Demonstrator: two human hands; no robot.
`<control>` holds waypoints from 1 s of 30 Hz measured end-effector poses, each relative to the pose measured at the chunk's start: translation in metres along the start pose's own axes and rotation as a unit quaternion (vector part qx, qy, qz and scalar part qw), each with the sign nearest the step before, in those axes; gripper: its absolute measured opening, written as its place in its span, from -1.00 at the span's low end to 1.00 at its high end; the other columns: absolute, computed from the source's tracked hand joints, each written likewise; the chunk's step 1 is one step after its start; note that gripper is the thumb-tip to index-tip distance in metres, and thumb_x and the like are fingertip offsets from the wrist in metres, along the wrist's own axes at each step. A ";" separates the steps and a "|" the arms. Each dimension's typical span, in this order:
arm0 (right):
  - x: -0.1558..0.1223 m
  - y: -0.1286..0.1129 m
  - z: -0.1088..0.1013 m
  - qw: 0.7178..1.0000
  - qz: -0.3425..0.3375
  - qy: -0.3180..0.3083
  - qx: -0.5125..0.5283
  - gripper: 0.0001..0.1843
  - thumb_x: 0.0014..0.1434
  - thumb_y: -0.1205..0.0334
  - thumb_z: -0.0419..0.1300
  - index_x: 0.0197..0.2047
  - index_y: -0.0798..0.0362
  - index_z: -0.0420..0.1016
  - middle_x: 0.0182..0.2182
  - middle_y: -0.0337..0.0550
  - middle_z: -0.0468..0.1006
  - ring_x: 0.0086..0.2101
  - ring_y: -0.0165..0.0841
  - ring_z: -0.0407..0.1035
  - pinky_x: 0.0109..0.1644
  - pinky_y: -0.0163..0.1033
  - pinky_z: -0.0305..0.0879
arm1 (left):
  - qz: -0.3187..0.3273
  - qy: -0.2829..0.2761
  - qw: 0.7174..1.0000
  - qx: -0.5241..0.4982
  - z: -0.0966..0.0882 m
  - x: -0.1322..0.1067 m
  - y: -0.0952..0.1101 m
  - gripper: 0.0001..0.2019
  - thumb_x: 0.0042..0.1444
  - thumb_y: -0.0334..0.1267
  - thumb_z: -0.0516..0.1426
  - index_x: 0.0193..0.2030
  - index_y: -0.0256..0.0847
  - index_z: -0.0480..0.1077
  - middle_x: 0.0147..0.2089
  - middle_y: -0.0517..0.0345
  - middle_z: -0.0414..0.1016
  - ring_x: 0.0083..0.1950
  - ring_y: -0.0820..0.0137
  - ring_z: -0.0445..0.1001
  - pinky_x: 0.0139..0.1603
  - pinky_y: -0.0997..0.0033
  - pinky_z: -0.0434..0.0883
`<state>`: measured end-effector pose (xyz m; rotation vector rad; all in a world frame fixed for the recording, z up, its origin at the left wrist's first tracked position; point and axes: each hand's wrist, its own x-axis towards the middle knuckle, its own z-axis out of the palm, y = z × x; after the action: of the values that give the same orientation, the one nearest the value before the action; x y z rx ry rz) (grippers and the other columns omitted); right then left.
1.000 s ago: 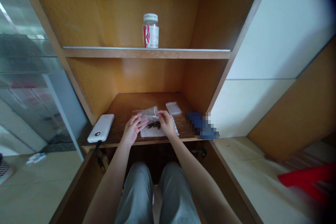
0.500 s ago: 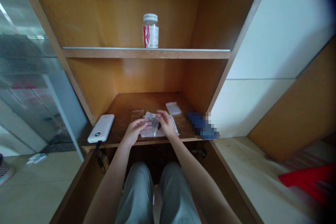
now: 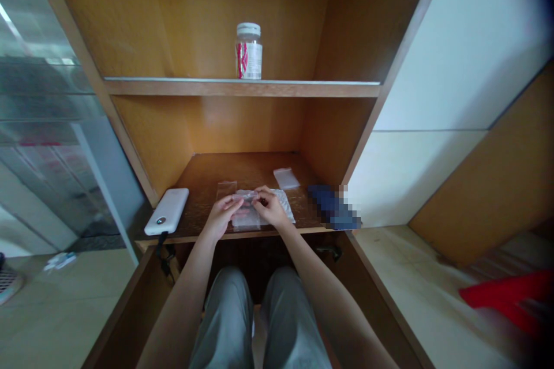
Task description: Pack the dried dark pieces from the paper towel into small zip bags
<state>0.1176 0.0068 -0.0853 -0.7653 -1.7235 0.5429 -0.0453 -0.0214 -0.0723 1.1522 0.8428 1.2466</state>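
Between my two hands is a small clear zip-lock bag [image 3: 247, 216], held up by its top edge over the front of the cabinet shelf. My left hand [image 3: 224, 213] pinches the bag's upper left corner. The fingers of my right hand [image 3: 268, 206] are closed on its upper right side. Behind and under the bag lies a whitish printed sheet or packet [image 3: 283, 207], partly covered by my right hand. Another clear bag [image 3: 226, 188] rests flat just beyond my left hand, and a stack of small clear bags [image 3: 286, 179] lies farther back on the right.
A white power bank [image 3: 168, 211] with a black strap sits at the shelf's left front. A dark blue, pixelated object [image 3: 333, 207] lies at the right. On the upper shelf [image 3: 173, 88] stands a white-capped bottle [image 3: 249, 52]. An open drawer is below my forearms.
My right hand has come down and turned inward, its fingers closing at the bag's top edge. The bag now hangs flatter and straighter between both hands.
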 end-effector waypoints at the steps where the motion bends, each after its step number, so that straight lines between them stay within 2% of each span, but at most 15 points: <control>1: 0.000 0.000 0.000 1.000 -0.002 -0.007 -0.003 -0.88 -0.02 0.33 0.07 -0.53 0.04 0.39 -0.33 -0.16 0.38 -0.24 -0.36 0.31 -0.16 -0.25 0.23 | 0.005 0.000 1.000 -0.001 0.000 0.000 -0.001 -0.71 -0.10 -0.19 0.23 -0.22 -0.28 0.40 -0.25 0.01 0.52 -0.30 0.32 0.52 -0.20 0.26 0.45; 8: 0.000 -0.001 0.001 1.000 -0.004 -0.009 -0.003 -0.87 0.02 0.29 0.08 -0.50 0.04 0.41 -0.37 -0.16 0.39 -0.28 -0.36 0.31 -0.18 -0.24 0.25 | 0.022 0.010 1.000 -0.002 -0.002 0.001 -0.003 -0.72 -0.11 -0.18 0.23 -0.26 -0.29 0.43 -0.25 0.02 0.52 -0.26 0.29 0.51 -0.11 0.17 0.41; 15: 0.001 -0.001 0.001 1.000 -0.012 -0.005 0.004 -0.81 0.09 0.24 0.06 -0.50 0.04 0.42 -0.36 -0.14 0.38 -0.26 -0.36 0.31 -0.14 -0.23 0.25 | -0.001 0.030 0.999 -0.029 -0.001 0.003 -0.002 -0.76 -0.10 -0.20 0.23 -0.29 -0.28 0.43 -0.29 0.03 0.53 -0.30 0.30 0.52 -0.15 0.18 0.43; 20: 0.001 -0.002 0.000 1.000 -0.005 -0.011 0.001 -0.80 0.10 0.24 0.06 -0.51 0.03 0.41 -0.36 -0.15 0.39 -0.25 -0.35 0.31 -0.13 -0.23 0.25 | 0.005 0.033 0.999 -0.039 -0.002 0.003 -0.004 -0.76 -0.10 -0.21 0.23 -0.30 -0.30 0.44 -0.30 0.02 0.54 -0.29 0.26 0.53 -0.16 0.16 0.44; 30: 0.002 0.004 0.001 1.000 -0.007 -0.003 0.014 -0.76 0.15 0.22 0.00 -0.45 0.05 0.43 -0.38 -0.15 0.39 -0.28 -0.37 0.31 -0.14 -0.25 0.24 | -0.016 0.024 0.998 -0.064 -0.002 0.003 0.000 -0.74 -0.07 -0.21 0.19 -0.29 -0.38 0.45 -0.32 -0.13 0.56 -0.28 0.18 0.54 -0.21 0.16 0.45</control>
<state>0.1169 0.0109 -0.0873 -0.7329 -1.7214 0.5590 -0.0465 -0.0176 -0.0728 1.0061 0.8009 1.2876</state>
